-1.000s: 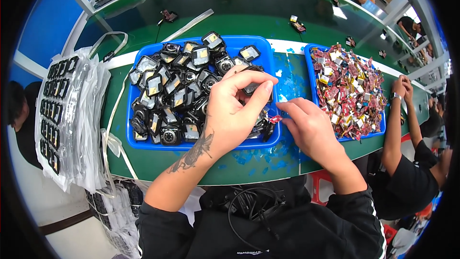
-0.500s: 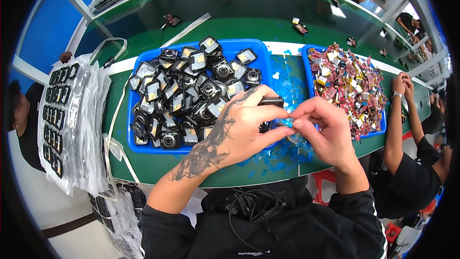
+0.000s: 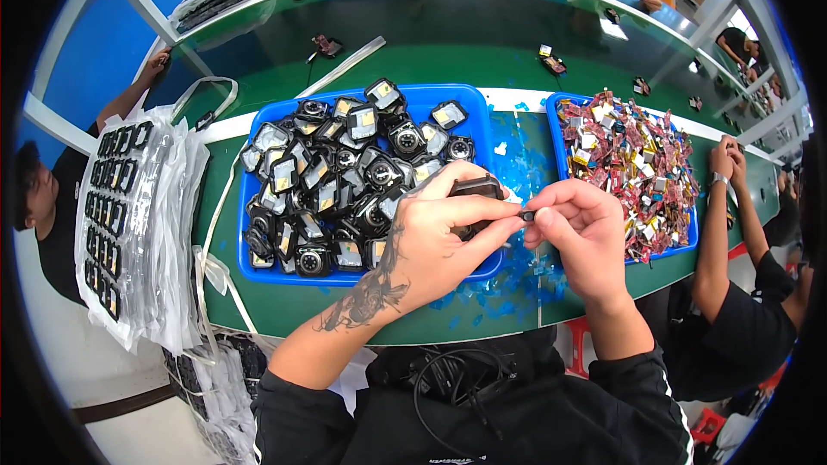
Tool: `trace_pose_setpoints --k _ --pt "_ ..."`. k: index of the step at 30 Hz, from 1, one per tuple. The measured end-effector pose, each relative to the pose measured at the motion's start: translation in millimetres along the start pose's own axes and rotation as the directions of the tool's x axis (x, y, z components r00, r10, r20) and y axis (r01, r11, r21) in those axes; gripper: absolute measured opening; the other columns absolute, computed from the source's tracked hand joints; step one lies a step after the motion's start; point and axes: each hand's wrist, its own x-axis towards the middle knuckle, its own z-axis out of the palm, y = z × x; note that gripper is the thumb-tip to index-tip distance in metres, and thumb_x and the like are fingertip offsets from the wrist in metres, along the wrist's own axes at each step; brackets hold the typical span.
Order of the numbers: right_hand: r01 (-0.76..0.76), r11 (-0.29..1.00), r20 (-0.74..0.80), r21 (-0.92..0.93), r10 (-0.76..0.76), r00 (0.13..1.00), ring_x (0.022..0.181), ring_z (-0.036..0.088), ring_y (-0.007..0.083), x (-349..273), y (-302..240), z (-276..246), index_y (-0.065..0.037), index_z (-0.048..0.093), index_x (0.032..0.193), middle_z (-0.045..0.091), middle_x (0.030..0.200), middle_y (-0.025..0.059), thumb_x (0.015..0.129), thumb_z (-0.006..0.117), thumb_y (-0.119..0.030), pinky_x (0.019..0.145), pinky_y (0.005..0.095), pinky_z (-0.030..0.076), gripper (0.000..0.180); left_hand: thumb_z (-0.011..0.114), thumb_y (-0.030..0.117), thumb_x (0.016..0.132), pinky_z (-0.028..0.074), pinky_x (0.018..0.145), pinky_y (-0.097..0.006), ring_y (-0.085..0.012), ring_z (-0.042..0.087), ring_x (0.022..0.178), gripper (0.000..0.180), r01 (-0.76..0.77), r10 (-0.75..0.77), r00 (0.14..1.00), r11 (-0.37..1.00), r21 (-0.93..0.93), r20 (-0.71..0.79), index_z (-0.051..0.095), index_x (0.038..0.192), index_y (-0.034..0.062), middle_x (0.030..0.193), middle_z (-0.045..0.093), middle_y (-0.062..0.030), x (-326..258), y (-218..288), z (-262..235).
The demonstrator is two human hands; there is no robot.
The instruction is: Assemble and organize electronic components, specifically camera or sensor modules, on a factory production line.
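Note:
My left hand point(image 3: 439, 228), closed, holds a black watch case point(image 3: 477, 187) against its fingers. Its thumb and index fingertips meet at a small black part point(image 3: 526, 215). From the other side my right hand point(image 3: 587, 237) pinches this same part with thumb and index finger. Both hands are over the gap between two blue bins. Beneath and beyond my left hand, the left bin point(image 3: 370, 93) is heaped with watch cases point(image 3: 382, 174), some showing metallic backs, others open. The right bin point(image 3: 554, 133) holds a pile of small reddish circuit pieces point(image 3: 633, 168).
Blue film scraps point(image 3: 482, 297) litter the green bench. Bagged trays of black frames point(image 3: 112, 215) stand at the left edge. Beyond the bins runs a green conveyor point(image 3: 457, 34) bearing scattered parts. Another person's forearms point(image 3: 715, 215) are on the right; a person point(image 3: 53, 215) is at left.
My fingertips have turned so the small black part shows between them, and more of the watch case is visible. The view has shifted slightly. A person's arm now reaches in at the far left.

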Motion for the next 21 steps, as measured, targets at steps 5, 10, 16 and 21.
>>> trace_pose_setpoints --k 5,10,16,21 --pt "-0.076 0.988 0.039 0.134 0.072 0.997 0.077 0.065 0.0104 0 1 -6 0.002 0.063 0.097 0.069 0.091 0.0088 0.092 0.065 -0.005 0.067 0.0248 0.056 0.009 0.078 0.002 0.077 0.054 0.078 -0.029 -0.0174 0.067 0.089 0.017 -0.107 0.112 0.993 0.985 0.135 -0.029 0.077 0.093 0.0046 0.100 0.066 -0.0090 -2 1 2" --pt "-0.184 0.949 0.147 0.256 0.150 0.978 0.081 0.058 0.0073 2 7 -14 -0.002 0.065 0.093 0.064 0.092 0.0020 0.094 0.066 -0.013 0.064 0.0214 0.049 0.012 0.079 0.002 0.077 0.053 0.077 -0.029 -0.0175 0.066 0.087 0.015 -0.073 0.074 0.997 0.997 0.032 -0.003 0.075 0.091 0.0033 0.098 0.066 -0.0093 -2 0 4" --pt "-0.100 0.993 0.203 0.065 0.085 0.975 0.078 0.053 0.0059 4 9 -14 -0.004 0.063 0.089 0.060 0.088 -0.0019 0.097 0.061 -0.016 0.073 0.0214 0.042 0.015 0.078 0.002 0.077 0.052 0.079 -0.031 -0.0188 0.065 0.089 0.012 0.007 0.001 0.997 0.996 -0.093 0.080 0.074 0.088 0.0016 0.092 0.067 -0.0093 -3 -1 8" --pt "0.009 0.962 0.000 -0.271 -0.009 1.000 0.078 0.056 0.0081 0 10 -10 -0.002 0.062 0.094 0.061 0.087 0.0014 0.095 0.061 -0.010 0.068 0.0248 0.045 0.009 0.077 0.002 0.077 0.052 0.080 -0.030 -0.0182 0.064 0.089 0.012 0.055 -0.036 0.990 0.989 -0.136 0.139 0.074 0.089 0.0013 0.094 0.067 -0.0092 -1 0 9"
